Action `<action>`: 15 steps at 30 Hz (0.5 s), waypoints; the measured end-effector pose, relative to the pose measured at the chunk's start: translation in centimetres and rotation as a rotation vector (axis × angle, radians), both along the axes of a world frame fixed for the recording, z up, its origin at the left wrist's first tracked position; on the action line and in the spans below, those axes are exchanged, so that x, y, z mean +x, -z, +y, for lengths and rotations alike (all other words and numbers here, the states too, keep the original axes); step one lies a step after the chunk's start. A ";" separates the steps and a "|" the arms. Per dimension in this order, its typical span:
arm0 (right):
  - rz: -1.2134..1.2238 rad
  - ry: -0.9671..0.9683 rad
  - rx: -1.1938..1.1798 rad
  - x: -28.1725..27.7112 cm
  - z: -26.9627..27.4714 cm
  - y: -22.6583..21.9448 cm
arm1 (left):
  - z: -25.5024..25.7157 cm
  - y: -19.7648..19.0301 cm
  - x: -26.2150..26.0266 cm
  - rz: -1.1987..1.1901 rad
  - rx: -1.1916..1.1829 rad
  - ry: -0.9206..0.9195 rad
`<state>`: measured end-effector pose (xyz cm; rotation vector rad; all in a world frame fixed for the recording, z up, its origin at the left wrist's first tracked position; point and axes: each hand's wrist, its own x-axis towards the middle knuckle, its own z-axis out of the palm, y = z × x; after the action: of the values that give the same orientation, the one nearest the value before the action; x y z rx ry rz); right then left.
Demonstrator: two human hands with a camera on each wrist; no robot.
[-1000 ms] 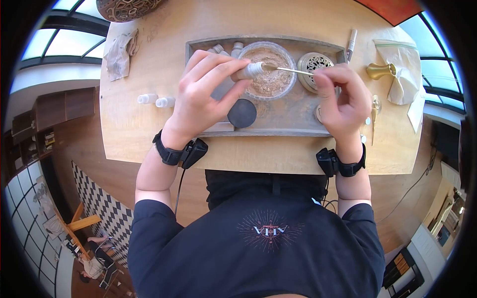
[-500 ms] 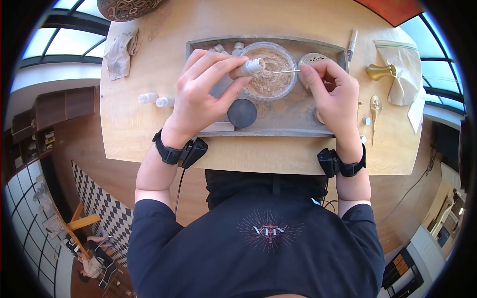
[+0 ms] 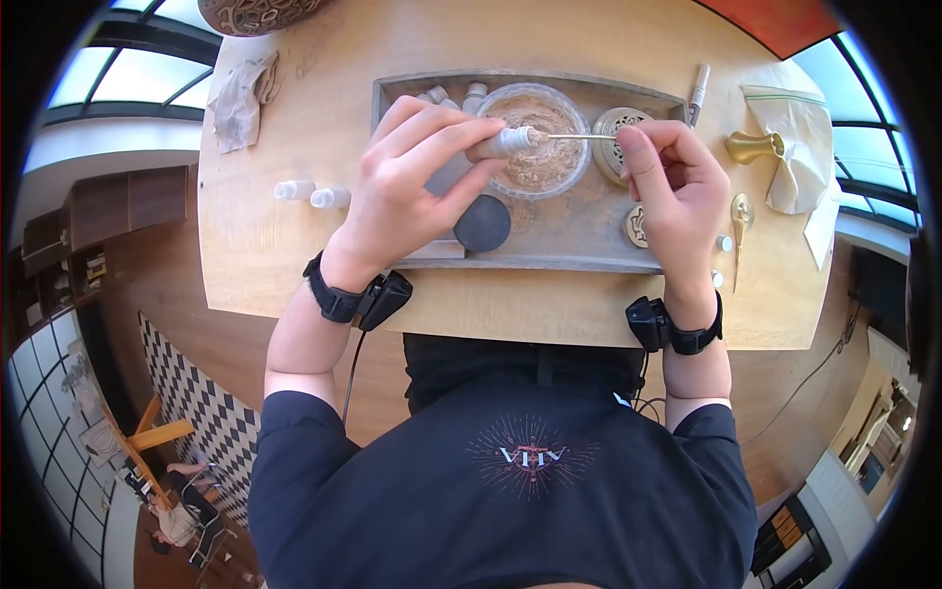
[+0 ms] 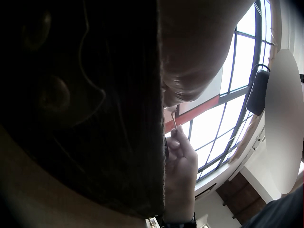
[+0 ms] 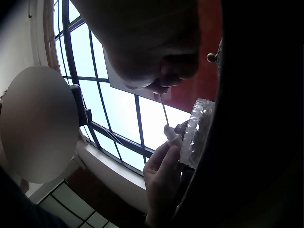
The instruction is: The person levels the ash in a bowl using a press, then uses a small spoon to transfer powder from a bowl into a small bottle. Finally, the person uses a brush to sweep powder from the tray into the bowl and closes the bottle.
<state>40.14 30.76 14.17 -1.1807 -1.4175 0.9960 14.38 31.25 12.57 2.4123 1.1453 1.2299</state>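
In the head view the left hand (image 3: 410, 177) grips a small white bottle (image 3: 508, 143) between thumb and fingers, its open mouth pointing right. The right hand (image 3: 677, 187) pinches the handle of a thin metal tool (image 3: 579, 136). The tool's tip is at the bottle's mouth, with some powder there. Below them stands a clear round tub (image 3: 581, 177) of pinkish-brown powder. In the right wrist view the thin tool (image 5: 165, 110) meets the mouth of the bottle (image 5: 175, 138) beside the tub (image 5: 191, 128).
A grey wooden tray (image 3: 549, 263) holds the tub, a dark round disc (image 3: 482, 224), a pierced metal lid (image 3: 610, 123) and small bottles (image 3: 475, 96). Two white bottles (image 3: 331, 198) lie left. A brass cup (image 3: 754, 146), gold spoon (image 3: 740, 240) and plastic bag (image 3: 800, 147) lie right.
The right hand first moved left, bringing the tool's tip over the powder, then moved back right, and the tip is at the bottle's mouth again. The left hand keeps its grip on the bottle.
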 end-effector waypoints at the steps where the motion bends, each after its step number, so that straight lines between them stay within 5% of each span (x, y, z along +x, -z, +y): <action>1: -0.057 -0.016 0.069 -0.1 0.0 0.2 | 0.0 0.0 0.0 -0.001 -0.001 0.003; 5: -0.415 -0.099 0.542 0.0 0.7 0.2 | 0.0 0.0 0.0 0.011 -0.001 0.002; 12: -0.160 0.108 0.276 0.9 1.0 1.2 | 0.1 -0.1 0.0 -0.034 0.010 -0.032; 15: -0.375 0.080 0.227 0.4 1.0 0.4 | 0.1 -0.1 0.0 -0.028 0.013 -0.038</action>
<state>40.53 31.72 13.76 -1.2851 -1.7102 0.5564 14.38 31.33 12.71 2.3854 1.1846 1.2826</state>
